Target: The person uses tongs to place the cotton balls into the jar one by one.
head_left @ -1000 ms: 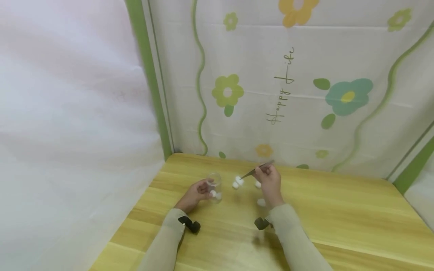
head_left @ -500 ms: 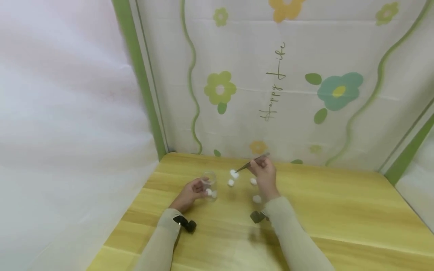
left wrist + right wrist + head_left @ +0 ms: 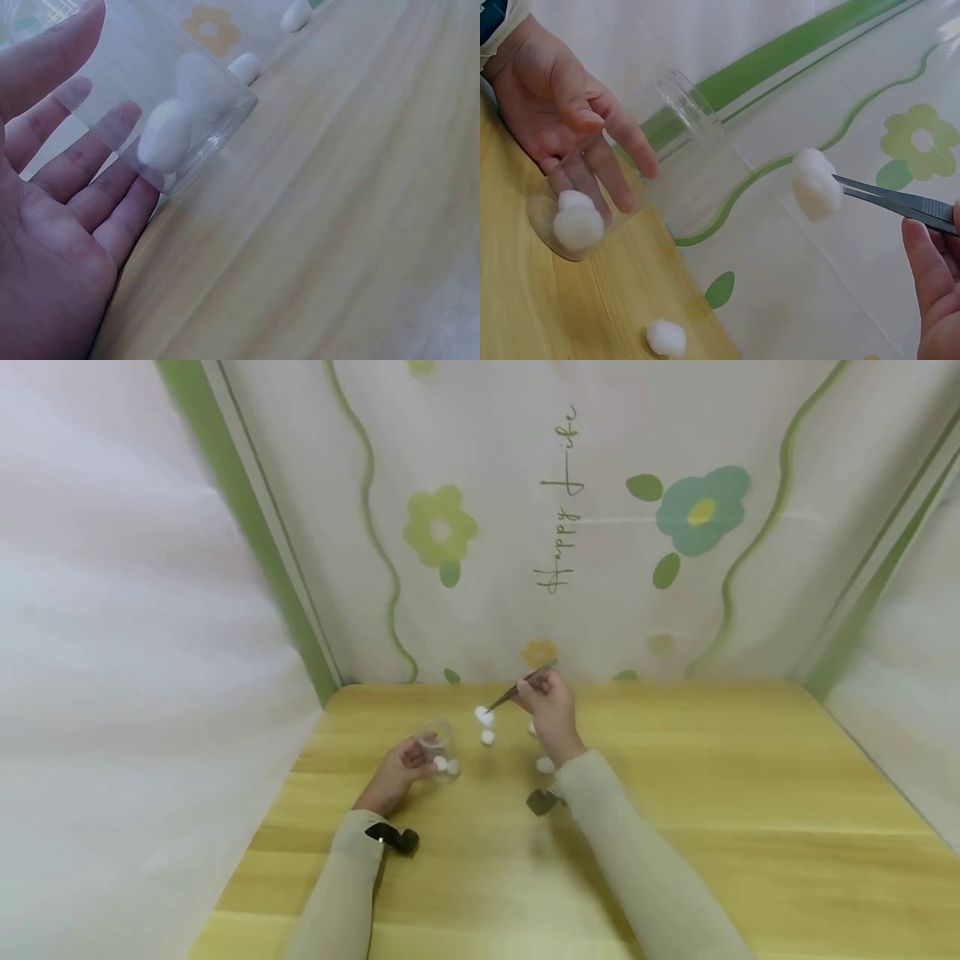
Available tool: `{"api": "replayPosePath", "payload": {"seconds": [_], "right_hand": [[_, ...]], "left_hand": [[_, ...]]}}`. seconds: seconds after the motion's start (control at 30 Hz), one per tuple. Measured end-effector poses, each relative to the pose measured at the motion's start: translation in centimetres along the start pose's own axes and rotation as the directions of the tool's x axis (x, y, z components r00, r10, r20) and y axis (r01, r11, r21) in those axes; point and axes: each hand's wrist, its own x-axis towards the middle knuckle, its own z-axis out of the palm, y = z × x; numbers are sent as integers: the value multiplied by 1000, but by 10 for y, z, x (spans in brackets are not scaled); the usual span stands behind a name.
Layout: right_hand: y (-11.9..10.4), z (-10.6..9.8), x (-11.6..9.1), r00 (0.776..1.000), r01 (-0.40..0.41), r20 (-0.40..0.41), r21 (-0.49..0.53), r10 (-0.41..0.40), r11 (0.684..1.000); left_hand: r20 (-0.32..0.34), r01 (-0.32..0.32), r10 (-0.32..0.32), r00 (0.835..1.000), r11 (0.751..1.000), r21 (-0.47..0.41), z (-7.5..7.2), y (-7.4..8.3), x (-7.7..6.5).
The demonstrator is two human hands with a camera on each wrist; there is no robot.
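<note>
My left hand (image 3: 392,777) holds a clear, open-topped jar (image 3: 142,52) between the thumb and fingers. Two white cotton balls (image 3: 579,227) lie at the bottom of the tilted jar, seen through its wall. My right hand (image 3: 553,714) pinches dark metal tweezers (image 3: 896,201). At their tips a white cotton ball (image 3: 815,185) is held up in the air, to the right of the jar's mouth in the right wrist view. Below it in the head view, a loose cotton ball (image 3: 487,737) rests on the wooden table (image 3: 675,777).
Another cotton ball (image 3: 545,765) lies on the table beside the right wrist, and one more (image 3: 532,727) is partly covered by the right hand. A white curtain (image 3: 495,627) with flowers hangs behind the table's back edge. Small black cameras (image 3: 405,841) sit at the wrists.
The cotton ball in the tweezers has risen a little away from the loose one below it. My left hand still grips the jar. The head view has shifted, moving everything up and left.
</note>
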Motion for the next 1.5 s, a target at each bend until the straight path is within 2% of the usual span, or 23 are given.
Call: {"api": "replayPosePath", "payload": {"seconds": [0.17,0.33,0.73,0.97,1.13,1.5], "right_hand": [[-8,20,15,1000,12,24,31,-13,999],[-9,30,19,999,17,30,42,-18,999],[-8,28,13,999,27,33,9,-28,1000],[-7,27,8,999,19,37,23,-20,1000],[-7,28,8,999,14,33,33,-15,999],[0,35,3,999,-12,46,50,10,999]], "left_hand": [[-26,-16,16,1000,1000,9,-13,16,2],[-30,3,-3,1000,1000,-1,-20,21,0],[-11,14,-15,1000,999,-45,-11,8,-1],[-1,16,-16,1000,999,-49,-5,1,1],[10,10,-9,1000,1000,-24,-4,2,2],[-6,26,-27,1000,998,-51,-4,1,1]]}}
